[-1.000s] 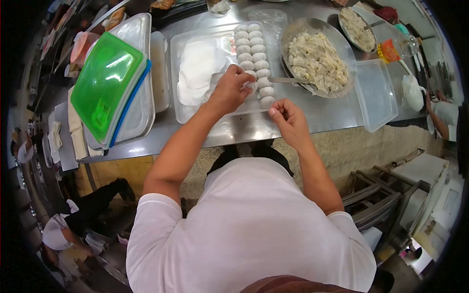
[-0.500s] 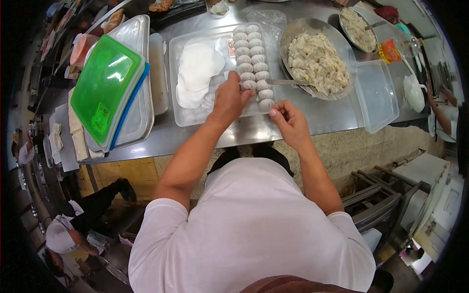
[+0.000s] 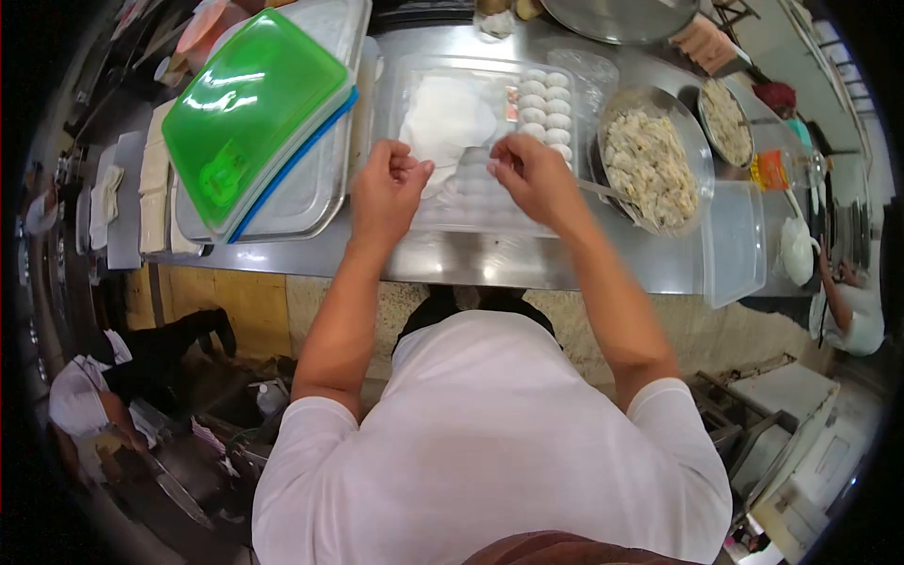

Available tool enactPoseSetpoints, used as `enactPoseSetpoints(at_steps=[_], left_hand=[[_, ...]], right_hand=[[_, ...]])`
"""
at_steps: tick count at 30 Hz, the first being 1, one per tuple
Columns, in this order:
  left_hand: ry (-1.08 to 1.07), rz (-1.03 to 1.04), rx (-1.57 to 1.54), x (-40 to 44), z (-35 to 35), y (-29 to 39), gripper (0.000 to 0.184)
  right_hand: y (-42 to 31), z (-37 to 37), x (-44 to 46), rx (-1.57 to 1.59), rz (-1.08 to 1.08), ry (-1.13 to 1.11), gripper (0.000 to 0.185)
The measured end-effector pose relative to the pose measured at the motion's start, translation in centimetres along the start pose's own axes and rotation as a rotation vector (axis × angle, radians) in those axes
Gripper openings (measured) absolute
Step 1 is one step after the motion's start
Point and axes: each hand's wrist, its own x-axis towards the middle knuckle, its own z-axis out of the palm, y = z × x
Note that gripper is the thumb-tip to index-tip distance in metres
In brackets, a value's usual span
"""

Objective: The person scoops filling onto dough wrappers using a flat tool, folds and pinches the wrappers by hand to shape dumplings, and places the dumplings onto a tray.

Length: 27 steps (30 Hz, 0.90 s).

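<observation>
A clear plastic tray (image 3: 400, 108) lies on the steel table, with thin white wrappers (image 3: 447, 118) stacked in its left half. Two rows of round white dumplings (image 3: 532, 102) fill part of its right side. Over the tray's left edge is my left hand (image 3: 388, 193), its fingers curled; whatever they may hold is too small to tell. My right hand (image 3: 539, 179) is pinched over the tray's middle and hides the lower dumplings; a thin, pale shape beside its fingertips is unclear. Right of the tray sits a bowl of chunky pale filling (image 3: 650, 165) with a metal spatula (image 3: 607, 191) in it.
Green-lidded container (image 3: 259, 104) on stacked trays at left. Smaller filling bowl (image 3: 725, 122), empty clear lid or tray (image 3: 734, 240) and white bag (image 3: 797, 252) at right. Large round metal pan (image 3: 621, 14) at the back. Other people at lower left and far right.
The view has shifted, moving the table's contents right in the picture. My left hand has left the dumpling rows for the tray's left side; my right hand has moved up over the tray.
</observation>
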Motion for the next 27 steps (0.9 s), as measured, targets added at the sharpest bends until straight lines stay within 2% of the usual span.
enactPoseSetpoints(at_steps=[3,4,5,6,9,12,16,18,22,24,27], left_hand=[[0.077,-0.026,-0.109,-1.9,-2.1,-1.6,0.028],[0.035,-0.090,-0.184,-2.5,-2.4,-1.9,0.025],[-0.009,-0.153,-0.260,-3.1,-2.5,-2.2,0.022],[0.007,-0.128,-0.275,-3.6,-2.5,-2.7,0.021],[-0.010,-0.145,-0.335,-4.5,-2.8,-3.9,0.021],[-0.012,-0.132,-0.321,-4.7,-3.6,-4.2,0.020],[-0.025,-0.118,-0.335,-4.5,-4.2,-4.2,0.018],[-0.029,-0.101,-0.346,-4.3,-4.1,-4.1,0.018],[-0.030,-0.086,-0.374,-4.1,-3.9,-4.3,0.018],[-0.036,-0.090,-0.372,-4.0,-3.9,-4.2,0.018],[-0.040,-0.094,-0.374,-4.1,-4.0,-4.2,0.018]], right_hand=[[1.9,2.5,6.2,-0.151,-0.087,-0.097,0.014],[2.1,3.3,7.8,-0.156,-0.098,-0.113,0.014],[2.1,3.9,9.1,-0.220,-0.026,-0.194,0.017],[2.2,4.5,10.2,-0.287,0.048,-0.274,0.019],[2.5,5.5,11.8,-0.398,0.078,-0.418,0.025],[3.5,5.8,12.4,-0.367,-0.036,-0.418,0.023],[3.1,5.7,12.3,-0.407,0.015,-0.433,0.018],[3.4,6.0,12.2,-0.391,-0.026,-0.443,0.016],[3.9,6.3,12.4,-0.463,-0.054,-0.389,0.020],[3.3,6.0,12.3,-0.484,-0.077,-0.449,0.023],[3.7,5.9,12.3,-0.407,-0.116,-0.396,0.024]])
